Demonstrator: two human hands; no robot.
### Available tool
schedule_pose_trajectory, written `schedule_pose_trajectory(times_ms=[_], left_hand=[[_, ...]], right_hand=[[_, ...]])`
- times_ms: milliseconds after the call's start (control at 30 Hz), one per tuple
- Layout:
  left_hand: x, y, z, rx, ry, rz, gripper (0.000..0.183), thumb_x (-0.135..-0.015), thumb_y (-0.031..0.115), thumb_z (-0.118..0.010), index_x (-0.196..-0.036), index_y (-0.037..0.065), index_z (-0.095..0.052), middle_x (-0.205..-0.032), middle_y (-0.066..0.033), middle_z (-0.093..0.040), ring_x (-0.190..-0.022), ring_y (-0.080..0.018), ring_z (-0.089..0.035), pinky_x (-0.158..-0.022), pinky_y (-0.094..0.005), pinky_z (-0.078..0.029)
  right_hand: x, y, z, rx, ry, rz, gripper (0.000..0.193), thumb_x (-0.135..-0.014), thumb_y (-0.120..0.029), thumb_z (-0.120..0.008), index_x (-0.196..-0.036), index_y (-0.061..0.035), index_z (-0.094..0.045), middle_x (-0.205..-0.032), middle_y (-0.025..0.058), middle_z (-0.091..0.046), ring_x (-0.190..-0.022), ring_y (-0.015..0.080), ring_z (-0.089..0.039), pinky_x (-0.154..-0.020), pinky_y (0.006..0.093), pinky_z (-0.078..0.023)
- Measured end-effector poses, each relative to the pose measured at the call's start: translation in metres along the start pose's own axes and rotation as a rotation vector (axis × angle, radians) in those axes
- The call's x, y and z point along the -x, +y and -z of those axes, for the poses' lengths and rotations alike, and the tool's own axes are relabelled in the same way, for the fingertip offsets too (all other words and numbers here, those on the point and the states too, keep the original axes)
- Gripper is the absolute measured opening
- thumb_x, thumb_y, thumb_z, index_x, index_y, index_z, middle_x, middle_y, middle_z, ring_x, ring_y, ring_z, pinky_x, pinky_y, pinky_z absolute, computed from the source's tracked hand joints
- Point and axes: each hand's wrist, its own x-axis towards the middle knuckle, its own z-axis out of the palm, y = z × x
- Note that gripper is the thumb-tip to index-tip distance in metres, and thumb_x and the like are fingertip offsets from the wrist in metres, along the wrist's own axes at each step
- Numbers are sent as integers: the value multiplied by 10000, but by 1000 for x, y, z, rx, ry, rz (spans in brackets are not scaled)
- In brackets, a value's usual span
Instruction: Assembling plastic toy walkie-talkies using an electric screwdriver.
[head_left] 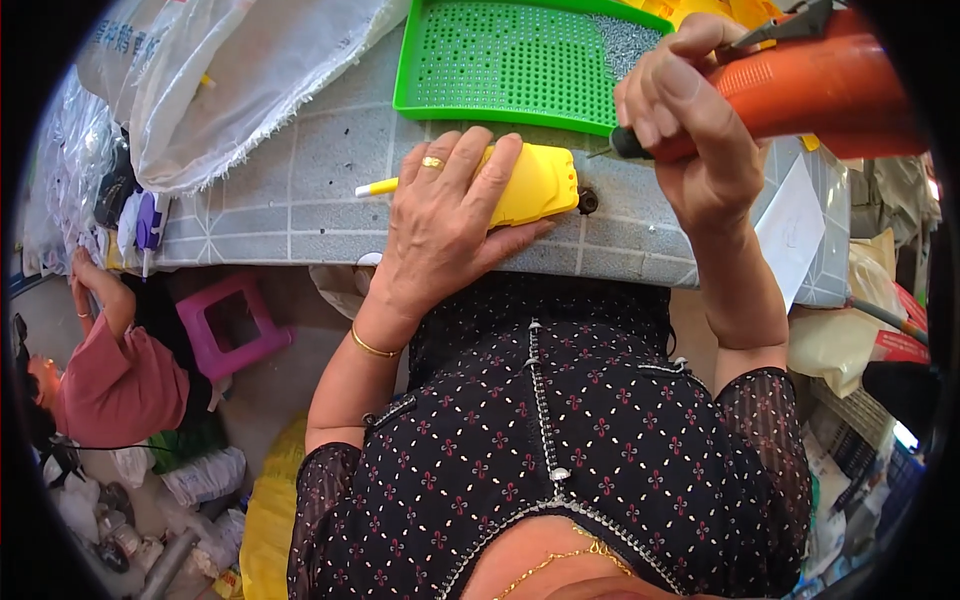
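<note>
My left hand (445, 205) lies over a yellow plastic casing (540, 185) and presses it to the table. A thin yellow stub with a white tip (378, 188) sticks out on its left; the hand hides the casing's middle. Held up at the right, my right hand (700, 130) wraps round an orange power screwdriver (810, 90). Its black nose and thin bit (625, 144) point left, above and apart from the casing's right end. Behind the casing stands a green perforated tray (500, 117) with small screws (628, 45) heaped at its right.
A small dark round piece (588, 202) sits beside the casing. A white woven sack (240, 90) covers the table's left. White paper (793, 225) lies at the right edge. Another person in a pink top (120, 385) is at the left, near a pink stool (235, 325).
</note>
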Motion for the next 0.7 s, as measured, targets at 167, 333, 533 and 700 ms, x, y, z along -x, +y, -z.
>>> schedule_pose_trajectory(times_ms=[167,333,533,700], left_hand=[[-1,-2,-3,3,4,-1,742,-738,423,-873,-1313,21,-631,-1245,-143,-641,-1106,-353,-633,-970,-454,-472],[-1,-1,-3,5,22,-12,743,-734,418,-876,-1310,19,-631,-1242,-144,-643,-1105,-352,-633,-971,-455,-471],[0,2,-2,8,7,-5,752,-727,403,-883,-1315,13,-626,-1245,-154,-641,-1114,-356,-628,-978,-465,-468],[1,2,-3,10,-14,15,740,-765,426,-851,-1330,24,-593,-1239,-155,-607,-1132,-351,-596,-992,-498,-446]], right_hand=[[19,0,-20,-103,-213,89,234,-941,-95,-626,-1146,-54,-522,-715,26,-507,-575,110,-479,-598,292,-445],[20,-4,-23,-228,53,-3,308,-894,-56,-710,-1109,-67,-490,-689,38,-529,-526,102,-495,-532,258,-461],[-33,-17,46,-53,-236,337,142,-992,-153,-547,-1112,-77,-546,-754,-5,-462,-675,124,-473,-756,355,-427],[-36,-4,27,-56,137,260,293,-906,-34,-680,-1139,-89,-512,-771,-6,-512,-591,83,-505,-564,240,-460]])
